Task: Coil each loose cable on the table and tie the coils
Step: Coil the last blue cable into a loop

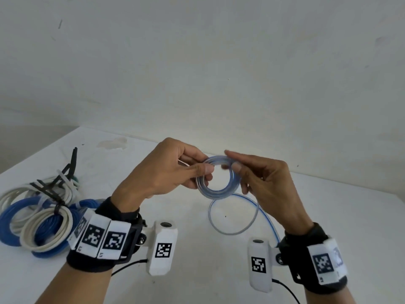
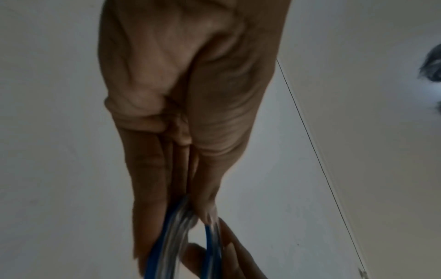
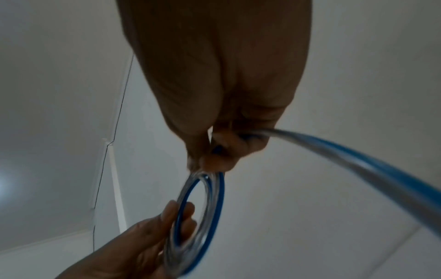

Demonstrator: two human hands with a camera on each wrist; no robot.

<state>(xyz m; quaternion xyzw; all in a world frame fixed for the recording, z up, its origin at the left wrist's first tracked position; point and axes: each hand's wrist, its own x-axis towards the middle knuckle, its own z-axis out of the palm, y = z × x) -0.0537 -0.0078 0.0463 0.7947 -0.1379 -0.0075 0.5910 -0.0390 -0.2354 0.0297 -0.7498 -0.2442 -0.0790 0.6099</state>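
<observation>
Right hand (image 3: pixel 222 90) pinches top of clear-and-blue cable coil (image 3: pixel 203 217). Left hand (image 3: pixel 133 251) holds the coil's lower side, fingers through the loop. Loose cable (image 3: pixel 358 162) trails right.

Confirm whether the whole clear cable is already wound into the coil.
No: a loose loop of the clear cable hangs below the coil held between the left hand and right hand.

Pale wall (image 1: pixel 219 62) (scuffed), white table (image 1: pixel 197 270)
</observation>
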